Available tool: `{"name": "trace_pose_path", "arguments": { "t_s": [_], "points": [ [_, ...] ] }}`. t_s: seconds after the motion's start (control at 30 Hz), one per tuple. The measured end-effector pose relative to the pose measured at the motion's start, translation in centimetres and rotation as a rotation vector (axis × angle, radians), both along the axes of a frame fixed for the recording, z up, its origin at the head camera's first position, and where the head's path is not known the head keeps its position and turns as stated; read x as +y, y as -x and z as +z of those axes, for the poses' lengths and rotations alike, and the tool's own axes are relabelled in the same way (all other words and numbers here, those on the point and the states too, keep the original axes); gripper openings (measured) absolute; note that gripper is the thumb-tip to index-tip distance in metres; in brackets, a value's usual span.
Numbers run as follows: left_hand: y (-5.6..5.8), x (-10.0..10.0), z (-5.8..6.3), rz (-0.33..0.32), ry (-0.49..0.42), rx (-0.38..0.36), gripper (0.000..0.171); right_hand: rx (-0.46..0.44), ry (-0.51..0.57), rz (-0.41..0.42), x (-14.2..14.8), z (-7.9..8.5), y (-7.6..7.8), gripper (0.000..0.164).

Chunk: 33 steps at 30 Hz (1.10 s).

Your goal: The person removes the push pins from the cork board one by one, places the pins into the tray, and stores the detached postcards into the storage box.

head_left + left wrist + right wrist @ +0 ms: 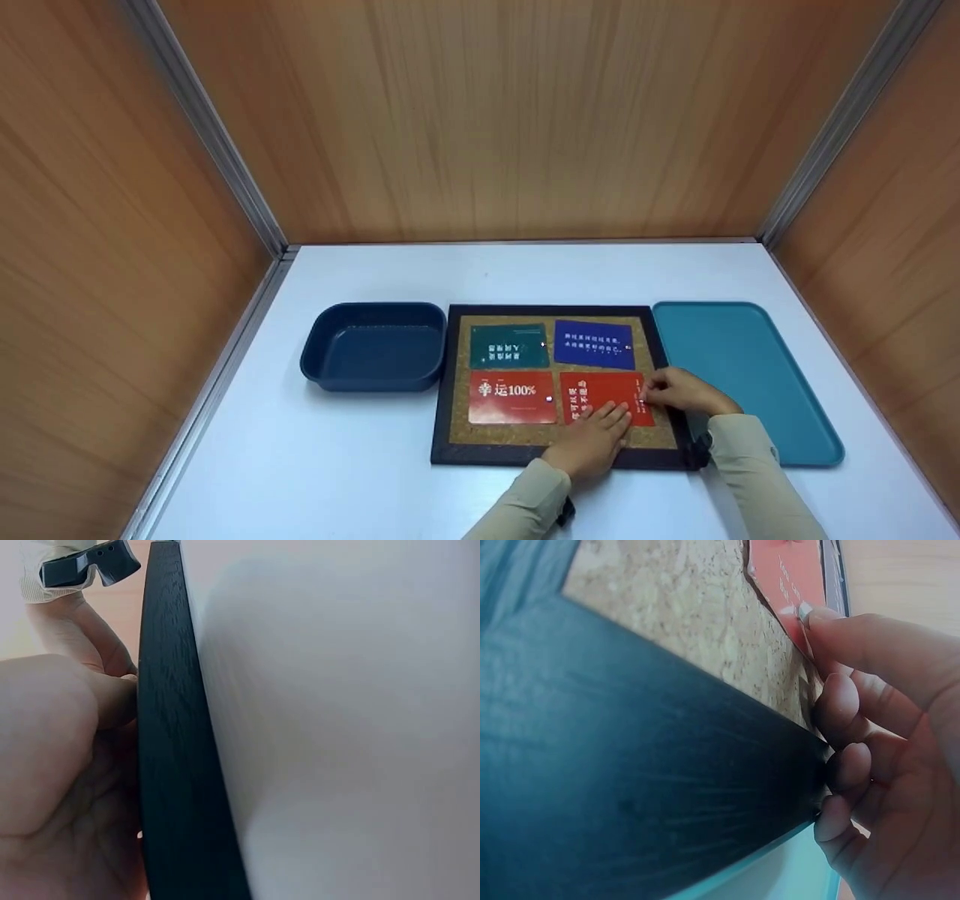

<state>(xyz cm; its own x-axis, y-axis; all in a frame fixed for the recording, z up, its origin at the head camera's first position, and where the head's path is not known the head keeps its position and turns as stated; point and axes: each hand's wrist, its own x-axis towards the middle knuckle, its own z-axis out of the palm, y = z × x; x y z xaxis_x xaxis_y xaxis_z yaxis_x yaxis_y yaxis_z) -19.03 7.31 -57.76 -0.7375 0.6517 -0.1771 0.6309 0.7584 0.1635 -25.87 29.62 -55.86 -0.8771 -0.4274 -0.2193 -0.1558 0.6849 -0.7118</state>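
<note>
A cork board with a black frame lies on the white table. Its lower right holds a red card with white writing. My left hand rests on that card's lower edge, fingers extended. At the card's right edge, my right hand pinches a small pale push pin between thumb and index finger; its tip is hidden. Also on the cork are a green card, a blue card and another red card, each with a small pin at its right side.
A dark blue basin stands against the board's left side. On the right lies a teal tray, partly under the right forearm. Wood-patterned panels enclose the table at the back and sides.
</note>
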Motion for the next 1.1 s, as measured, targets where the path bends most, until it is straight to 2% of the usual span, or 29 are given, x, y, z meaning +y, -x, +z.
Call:
{"name": "trace_pose_path", "arguments": {
  "t_s": [0.8,1.1],
  "points": [
    [0.08,-0.2,0.06,-0.001,-0.015,0.004,0.049,0.019,0.024,0.045,0.14,-0.23,0.19,0.014],
    [0.0,-0.21,0.1,0.006,-0.027,-0.011,0.049,-0.004,0.013,0.034,0.11,-0.23,0.24,0.015]
  ]
}}
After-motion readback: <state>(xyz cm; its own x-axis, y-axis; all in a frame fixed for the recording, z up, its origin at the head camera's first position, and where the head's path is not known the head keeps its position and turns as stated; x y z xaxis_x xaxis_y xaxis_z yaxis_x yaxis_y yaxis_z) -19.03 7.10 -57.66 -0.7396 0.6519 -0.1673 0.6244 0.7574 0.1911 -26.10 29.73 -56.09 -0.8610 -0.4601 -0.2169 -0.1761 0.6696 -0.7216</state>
